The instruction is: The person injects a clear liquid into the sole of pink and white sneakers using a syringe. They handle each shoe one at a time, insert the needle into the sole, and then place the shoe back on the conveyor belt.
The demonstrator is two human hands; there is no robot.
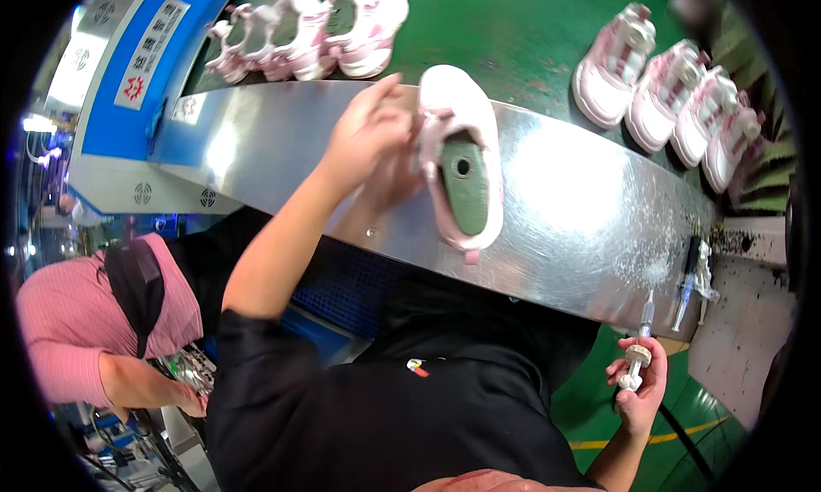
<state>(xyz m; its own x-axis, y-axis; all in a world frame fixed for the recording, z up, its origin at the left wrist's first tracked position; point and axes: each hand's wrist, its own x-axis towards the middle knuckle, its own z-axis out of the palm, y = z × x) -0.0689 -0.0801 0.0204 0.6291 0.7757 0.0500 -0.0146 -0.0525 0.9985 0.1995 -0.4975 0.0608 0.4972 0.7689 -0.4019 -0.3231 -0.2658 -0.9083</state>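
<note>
A pink-and-white child's shoe with a green insole sits over the metal work surface, toe pointing away from me. My left hand is at the shoe's left side by the strap. Its fingers are bent, with one digit raised; blur partly hides the contact. At the lower right, my right hand is wrapped around a clear syringe with a white finger ring and plunger. The syringe's tip points away from me, toward the right end of the metal surface.
Pink-and-white shoes line up at the far left, and more shoes at the far right. Another syringe lies at the metal surface's right end. A blue-and-white machine stands left. A person in pink works nearby.
</note>
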